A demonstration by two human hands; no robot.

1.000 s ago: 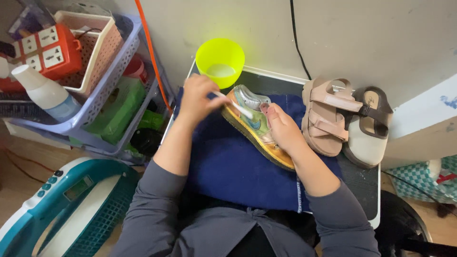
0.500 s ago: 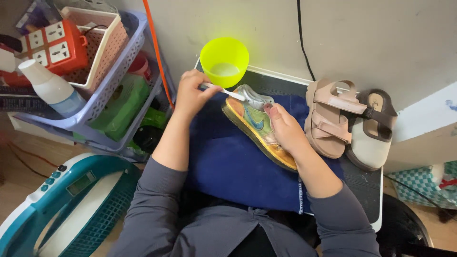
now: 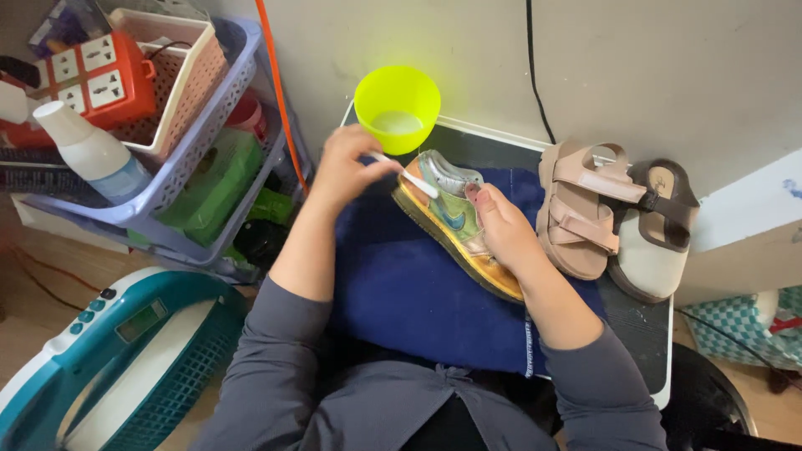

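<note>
Risk, far left first: the stacked lilac plastic baskets (image 3: 180, 159) crowd your left elbow, and the lime-green plastic bowl (image 3: 398, 107) sits just past your knuckles; a wide stroke could tip it onto the navy blue cloth (image 3: 401, 292). Your left hand (image 3: 344, 167) is closed around a thin white brush (image 3: 407, 175), its tip on the small shiny gold sneaker (image 3: 455, 221). Your right hand (image 3: 505, 230) is half-curled, gripping that sneaker on the cloth. Loose grip, shoe slides toward the beige strap sandals (image 3: 614, 217).

Grey long sleeves pushed up; hands (image 3: 422, 196) bare.
</note>
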